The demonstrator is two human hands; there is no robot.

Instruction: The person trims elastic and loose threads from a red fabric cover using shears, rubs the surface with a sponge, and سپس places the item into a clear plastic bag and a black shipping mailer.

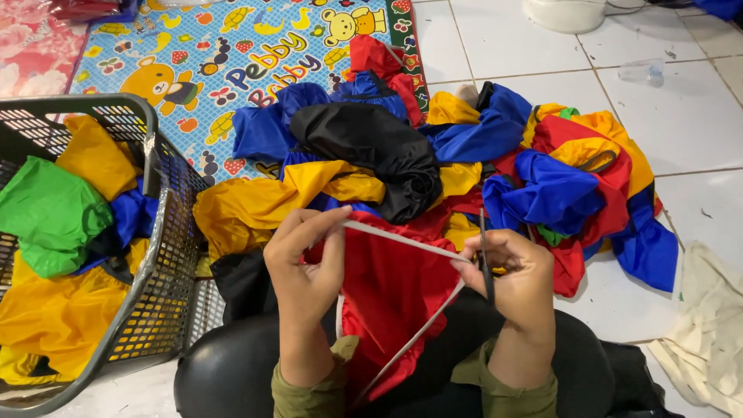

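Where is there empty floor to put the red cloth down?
Bare white tiles lie beyond the fabric pile, near the clear cup. A smaller patch sits between the pile and the cream cloth. The basket is stuffed.

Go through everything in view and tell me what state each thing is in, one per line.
Left hand: pinching the white elastic band, pulled taut.
Right hand: gripping the band's other end, plus a thin dark tool.
Red fabric piece: draped across the lap.
Dark plastic basket: filled with crumpled fabric.
Heap of coloured fabric: piled loose on the tiles.

White cord (402,236) taut between 2 hands, left hand (303,267), right hand (515,279)
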